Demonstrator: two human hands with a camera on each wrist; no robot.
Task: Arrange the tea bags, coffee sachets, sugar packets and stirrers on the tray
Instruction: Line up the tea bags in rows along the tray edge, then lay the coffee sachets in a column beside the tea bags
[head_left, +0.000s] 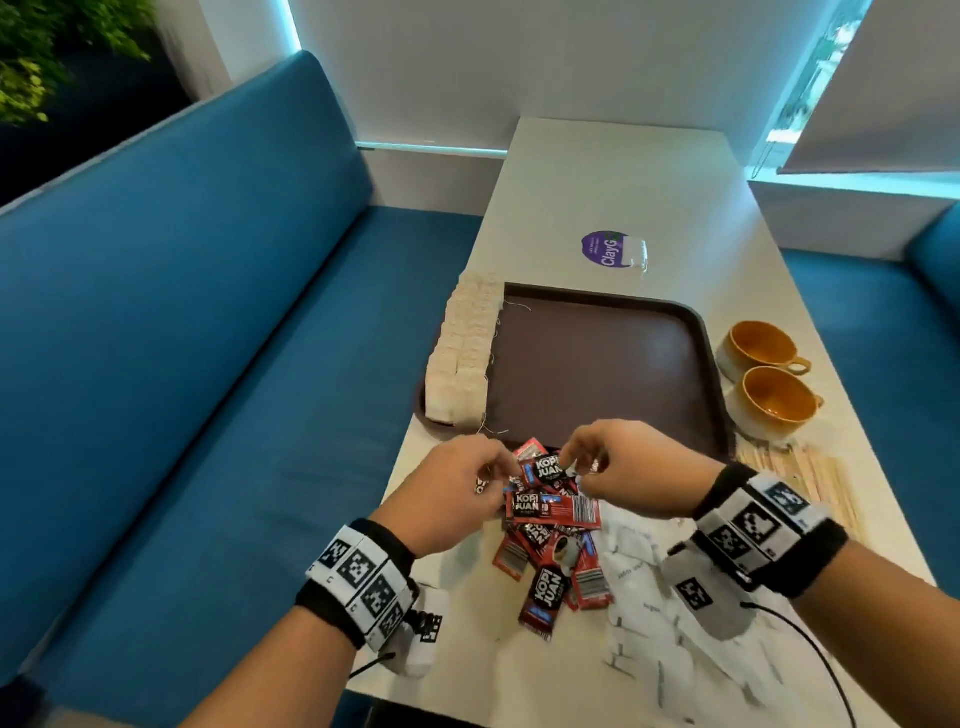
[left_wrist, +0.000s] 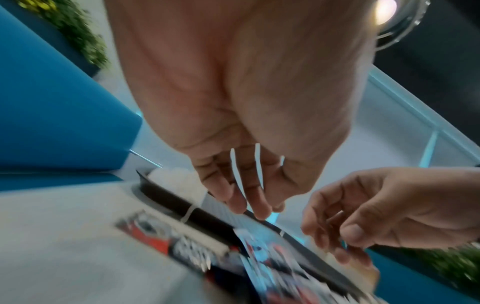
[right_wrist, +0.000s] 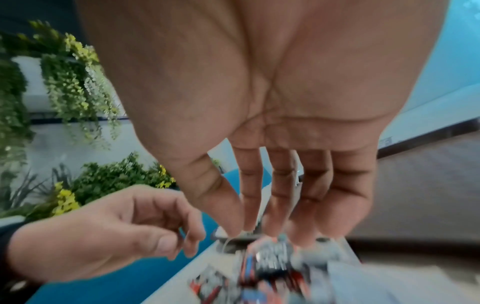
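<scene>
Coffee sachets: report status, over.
Both hands, left hand and right hand, over red-and-black coffee sachets, grip unclear. White tea bags line brown plastic tray. Nothing blocking.

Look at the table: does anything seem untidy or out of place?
Yes. The coffee sachets lie in a jumbled, overlapping heap in front of the tray, unlike the tea bags stacked neatly along its left edge.

White table (head_left: 613, 171) carries: brown tray (head_left: 709, 364) at centre, two cups (head_left: 769, 387) just right of it, stirrers (head_left: 810, 478) near them. Sachet pile (head_left: 553, 540) at tray's near edge, white packets (head_left: 654, 613) (probably sugar) beside it. Purple sticker (head_left: 602, 248) beyond tray.
</scene>
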